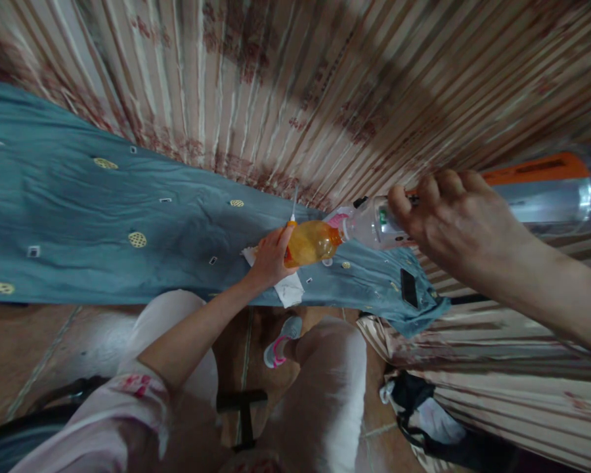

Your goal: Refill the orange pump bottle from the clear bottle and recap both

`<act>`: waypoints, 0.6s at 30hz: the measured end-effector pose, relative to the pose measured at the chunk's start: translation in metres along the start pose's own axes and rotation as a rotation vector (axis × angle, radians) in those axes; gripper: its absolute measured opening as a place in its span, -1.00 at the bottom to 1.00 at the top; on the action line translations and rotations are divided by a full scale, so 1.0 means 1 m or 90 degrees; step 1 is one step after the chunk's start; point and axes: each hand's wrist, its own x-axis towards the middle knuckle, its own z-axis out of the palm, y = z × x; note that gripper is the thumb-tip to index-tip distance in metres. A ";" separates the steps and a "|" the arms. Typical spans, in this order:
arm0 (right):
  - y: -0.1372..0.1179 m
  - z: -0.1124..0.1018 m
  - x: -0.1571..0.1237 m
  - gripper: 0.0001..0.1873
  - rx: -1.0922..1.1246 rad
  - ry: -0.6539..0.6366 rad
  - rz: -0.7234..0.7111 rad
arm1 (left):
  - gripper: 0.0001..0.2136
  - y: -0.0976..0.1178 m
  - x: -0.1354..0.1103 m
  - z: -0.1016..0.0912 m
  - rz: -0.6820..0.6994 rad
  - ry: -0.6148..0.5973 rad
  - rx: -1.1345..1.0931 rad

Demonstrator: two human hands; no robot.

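Note:
My left hand (pixel 273 259) is wrapped round a small bottle of orange drink (pixel 312 243), its neck pointing right. In my right hand (pixel 448 203) is a large clear plastic bottle (pixel 546 194) with an orange label, held nearly level and higher on the right. The necks of the two bottles meet, or nearly so; whether they touch I cannot tell. Under my left hand lies a white tissue or cloth (pixel 289 289). A thin pale stick-like item (pixel 294 202) with an orange base shows just beyond the fingers. Behind the necks, a pink packet (pixel 339 215) is partly hidden.
A teal patterned cloth (pixel 69 210) covers the long surface before me. On its right end lies a black phone (pixel 408 288). Striped curtains (pixel 276 85) hang behind and to the right. A dark bag (pixel 414 394) rests low at the right, near my slippered foot (pixel 282 345).

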 end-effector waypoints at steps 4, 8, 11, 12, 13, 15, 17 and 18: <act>0.000 0.003 0.000 -0.67 -0.011 0.018 0.002 | -0.04 0.001 0.000 0.000 0.000 0.001 0.001; -0.001 0.002 0.001 -0.68 -0.016 0.027 0.004 | -0.04 0.000 -0.001 0.000 0.004 0.011 0.001; 0.000 -0.001 0.002 -0.67 -0.017 0.018 0.005 | -0.04 0.000 -0.001 0.001 0.002 0.011 0.000; 0.000 -0.002 0.002 -0.66 -0.016 0.017 0.004 | -0.05 0.000 -0.001 0.001 0.001 0.011 0.000; 0.001 -0.003 0.002 -0.65 -0.016 0.017 0.003 | -0.05 0.000 -0.001 0.000 0.000 0.010 0.001; 0.002 -0.004 0.002 -0.63 -0.010 0.023 -0.004 | -0.06 0.001 0.000 0.000 -0.002 0.007 0.003; 0.002 -0.003 0.002 -0.61 0.004 0.040 -0.011 | -0.05 0.001 0.000 0.000 -0.002 0.004 0.003; 0.002 -0.003 0.001 -0.60 0.012 0.048 -0.010 | -0.05 0.001 0.000 0.000 -0.003 0.004 0.002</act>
